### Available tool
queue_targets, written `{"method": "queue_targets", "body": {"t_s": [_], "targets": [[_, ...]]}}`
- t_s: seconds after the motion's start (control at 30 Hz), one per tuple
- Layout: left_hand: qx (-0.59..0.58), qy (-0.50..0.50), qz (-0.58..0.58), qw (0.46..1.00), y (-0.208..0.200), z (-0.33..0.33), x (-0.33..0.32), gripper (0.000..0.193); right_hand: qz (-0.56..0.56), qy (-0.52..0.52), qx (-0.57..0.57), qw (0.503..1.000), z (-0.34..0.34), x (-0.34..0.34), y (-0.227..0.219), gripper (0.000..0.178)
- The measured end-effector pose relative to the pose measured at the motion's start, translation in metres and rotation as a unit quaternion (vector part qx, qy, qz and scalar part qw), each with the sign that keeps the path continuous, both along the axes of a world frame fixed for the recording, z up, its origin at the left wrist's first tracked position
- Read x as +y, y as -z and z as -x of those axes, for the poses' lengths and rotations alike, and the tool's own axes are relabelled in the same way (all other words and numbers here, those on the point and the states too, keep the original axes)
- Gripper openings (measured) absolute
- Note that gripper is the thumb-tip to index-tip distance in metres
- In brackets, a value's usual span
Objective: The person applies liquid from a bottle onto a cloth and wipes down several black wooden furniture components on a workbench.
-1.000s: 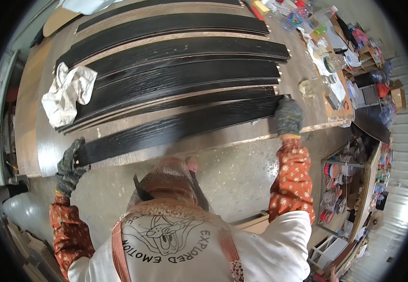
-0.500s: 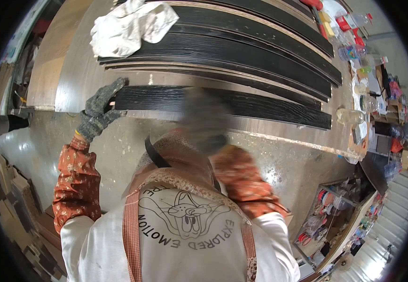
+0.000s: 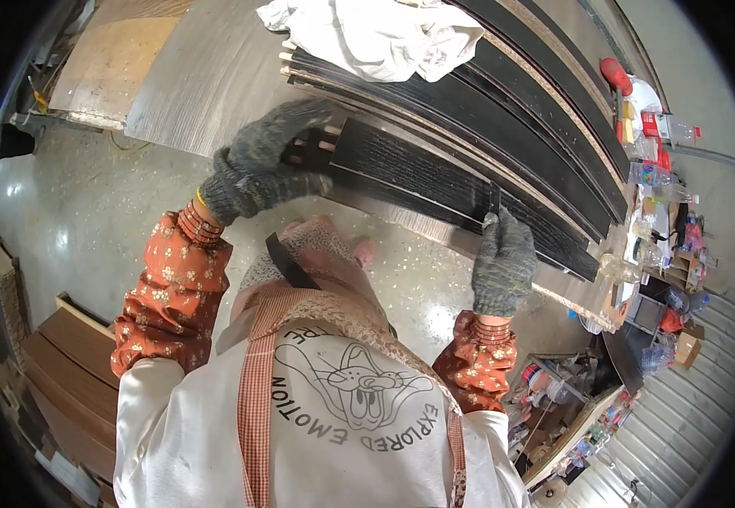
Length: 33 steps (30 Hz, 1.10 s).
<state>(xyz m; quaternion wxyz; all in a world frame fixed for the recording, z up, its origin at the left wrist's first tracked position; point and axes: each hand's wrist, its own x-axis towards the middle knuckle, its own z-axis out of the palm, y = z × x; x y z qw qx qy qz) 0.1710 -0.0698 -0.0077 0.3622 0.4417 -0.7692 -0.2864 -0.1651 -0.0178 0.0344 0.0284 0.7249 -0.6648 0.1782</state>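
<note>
Two black wood-grain boards appear to lie one over the other near the table's front edge; the upper board [image 3: 410,165] has pale dowels at its left end. My left hand [image 3: 257,161], in a grey knit glove, spans that end, fingers at the far side and thumb at the near side, with dowels showing between. Further right, my gloved right hand [image 3: 505,262] is closed at the board's near edge. A narrow dark piece [image 3: 494,198] stands at its fingertips; what it is I cannot make out.
Several more black boards [image 3: 537,152] lie behind, with a white cloth [image 3: 376,38] on their left ends. Bottles [image 3: 651,173] crowd the table's right end. Brown panels [image 3: 71,364] are at lower left, and a cluttered shelf [image 3: 571,432] is at lower right.
My right hand, blurred over the board's middle before, has moved right to its near edge. The view has shifted; the boards and cloth appear further right and more slanted. My left hand stays at the left end.
</note>
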Motion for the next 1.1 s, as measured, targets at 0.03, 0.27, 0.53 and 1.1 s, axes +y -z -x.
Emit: {"method": "queue_targets", "body": {"t_s": [0.03, 0.27, 0.53, 1.1], "targets": [[-0.020, 0.030, 0.100, 0.994, -0.004, 0.003, -0.004, 0.072, 0.028, -0.003, -0.040, 0.999, 0.001, 0.000, -0.002, 0.023], [-0.261, 0.064, 0.054, 0.962, -0.018, 0.012, -0.011, 0.080, -0.159, 0.159, -0.262, 0.939, 0.023, -0.002, -0.004, 0.024], [-0.209, 0.082, 0.117, 0.967, -0.020, 0.011, -0.003, 0.072, 0.012, 0.189, -0.007, 0.982, 0.064, 0.014, 0.007, 0.025], [-0.069, 0.085, 0.105, 0.988, 0.015, 0.013, 0.003, 0.073, -0.135, 0.150, 0.137, 0.970, 0.039, -0.010, 0.017, 0.029]]}}
